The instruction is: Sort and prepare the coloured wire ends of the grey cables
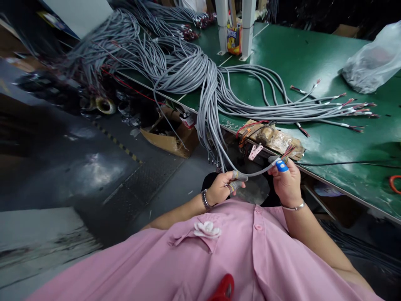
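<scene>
A grey cable (259,172) runs between my two hands, sagging slightly. My right hand (286,179), with blue tape on the thumb, pinches this cable near its stripped end, where thin reddish wires (288,151) fan out. My left hand (220,188) closes its fingertips on the same cable farther back; grey covers sit on two of its fingers. Behind my hands, a wrapped block (272,137) is fixed at the table edge, with a pink clip-like piece (255,152) hanging in front. A large bundle of grey cables (188,69) drapes over the edge, left of the block.
The green table (300,54) carries cable ends with bare wires (357,108), a clear plastic bag (372,62) and white posts (248,25) with a yellow packet (234,39). An orange-red handle (395,184) lies at right. Below stands an open cardboard box (166,138).
</scene>
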The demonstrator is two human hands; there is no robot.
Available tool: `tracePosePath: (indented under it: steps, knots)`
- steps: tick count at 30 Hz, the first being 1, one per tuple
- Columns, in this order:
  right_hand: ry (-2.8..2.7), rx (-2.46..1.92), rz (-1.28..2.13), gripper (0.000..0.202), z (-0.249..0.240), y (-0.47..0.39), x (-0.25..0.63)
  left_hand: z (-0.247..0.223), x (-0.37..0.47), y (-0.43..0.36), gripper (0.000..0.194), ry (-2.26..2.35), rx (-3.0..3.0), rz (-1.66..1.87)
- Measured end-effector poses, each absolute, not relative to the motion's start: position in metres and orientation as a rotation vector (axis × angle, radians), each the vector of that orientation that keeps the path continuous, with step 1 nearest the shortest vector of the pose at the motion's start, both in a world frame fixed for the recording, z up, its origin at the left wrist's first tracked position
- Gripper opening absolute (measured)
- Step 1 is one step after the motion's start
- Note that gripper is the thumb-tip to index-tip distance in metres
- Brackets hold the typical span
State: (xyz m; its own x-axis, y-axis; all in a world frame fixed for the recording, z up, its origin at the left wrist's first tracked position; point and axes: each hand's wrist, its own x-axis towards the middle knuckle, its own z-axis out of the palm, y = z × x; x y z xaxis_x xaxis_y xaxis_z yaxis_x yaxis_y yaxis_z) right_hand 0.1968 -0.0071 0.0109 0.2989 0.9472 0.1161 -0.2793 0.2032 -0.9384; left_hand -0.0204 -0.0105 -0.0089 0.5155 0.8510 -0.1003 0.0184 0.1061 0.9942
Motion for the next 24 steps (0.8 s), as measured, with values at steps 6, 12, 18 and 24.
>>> tracePosePath:
  steps: [6,12,18,24]
  knots:
    - [-0.903,-1.009,0.935,0.02,0.016,-0.009,0.222,-0.007,-0.052,0.009,0.032,1.051,1.337,0.544]
    - [-1.361,-1.086,1.164,0.019,0.001,-0.014,0.197,0.017,-0.055,0.018,0.034,0.832,0.992,0.972]
    - [-1.344,-1.073,1.298,0.028,-0.015,-0.012,0.162,0.021,-0.005,0.009,0.04,0.804,1.329,0.907]
    - [-1.251,-1.126,1.325,0.029,-0.021,-0.013,0.168,0.003,0.01,0.009,0.039,0.84,1.402,0.861]
